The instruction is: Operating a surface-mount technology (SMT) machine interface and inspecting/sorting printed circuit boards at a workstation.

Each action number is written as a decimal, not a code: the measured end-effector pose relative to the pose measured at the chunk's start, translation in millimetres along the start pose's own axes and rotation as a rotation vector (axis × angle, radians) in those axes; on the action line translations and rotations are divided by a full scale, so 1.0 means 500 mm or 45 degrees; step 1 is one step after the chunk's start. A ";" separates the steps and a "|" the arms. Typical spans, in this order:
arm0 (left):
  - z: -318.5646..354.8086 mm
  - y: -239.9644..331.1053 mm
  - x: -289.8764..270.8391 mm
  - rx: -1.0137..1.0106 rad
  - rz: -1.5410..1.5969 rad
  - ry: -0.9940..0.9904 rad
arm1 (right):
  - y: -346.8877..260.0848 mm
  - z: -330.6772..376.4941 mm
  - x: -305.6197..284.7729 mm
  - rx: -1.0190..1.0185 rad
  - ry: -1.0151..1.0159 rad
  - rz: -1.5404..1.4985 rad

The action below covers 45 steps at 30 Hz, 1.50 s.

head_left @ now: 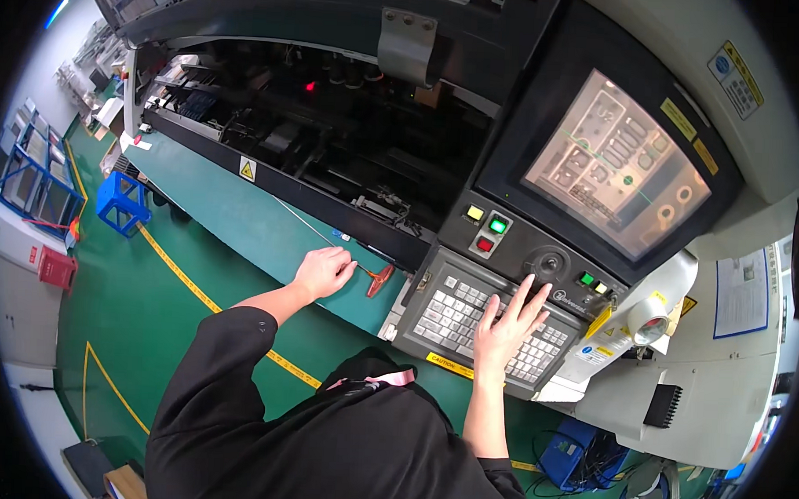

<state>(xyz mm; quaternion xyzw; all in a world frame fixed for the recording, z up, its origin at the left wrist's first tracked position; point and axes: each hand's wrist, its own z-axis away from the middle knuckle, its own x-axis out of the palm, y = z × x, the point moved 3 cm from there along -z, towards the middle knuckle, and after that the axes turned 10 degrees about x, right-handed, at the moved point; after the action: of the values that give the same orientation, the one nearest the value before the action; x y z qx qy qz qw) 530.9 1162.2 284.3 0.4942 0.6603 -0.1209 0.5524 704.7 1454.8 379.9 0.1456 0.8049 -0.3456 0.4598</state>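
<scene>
My left hand [326, 272] rests at the green bench top [225, 199], its fingers curled and closed. Its fingertips lie over the long thin shaft of a T-handled tool with an orange-red handle [380, 281]; whether they grip it is hidden. With fingers spread, my right hand [506, 334] hovers over or touches the machine's keyboard [450, 317]; contact cannot be told. Its fingertips reach toward the round black control [550, 264] above the keys. A tilted screen [618, 165] shows a magnified picture of parts with green cross marks.
The dark machine interior [325, 115] opens beyond the bench, behind a black rail [287, 184]. Lit buttons [498, 225] sit above the keyboard. A blue stool [123, 202] stands on the green floor at left. Cables and a blue box [577, 449] lie at lower right.
</scene>
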 end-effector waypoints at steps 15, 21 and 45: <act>-0.015 -0.005 -0.005 0.080 0.093 -0.029 | -0.054 -0.010 -0.004 0.113 0.113 0.005; -0.012 -0.012 -0.013 0.108 0.168 0.009 | -0.148 -0.018 0.000 0.051 0.210 -0.350; 0.299 -0.183 -0.212 -0.258 0.965 -0.090 | -0.314 -0.010 0.035 0.215 0.447 -0.377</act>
<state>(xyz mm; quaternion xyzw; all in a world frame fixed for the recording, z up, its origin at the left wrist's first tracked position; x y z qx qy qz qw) 539.4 957.7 284.8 0.6414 0.4201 0.1407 0.6263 605.6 1343.7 433.4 0.1216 0.8533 -0.4447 0.2436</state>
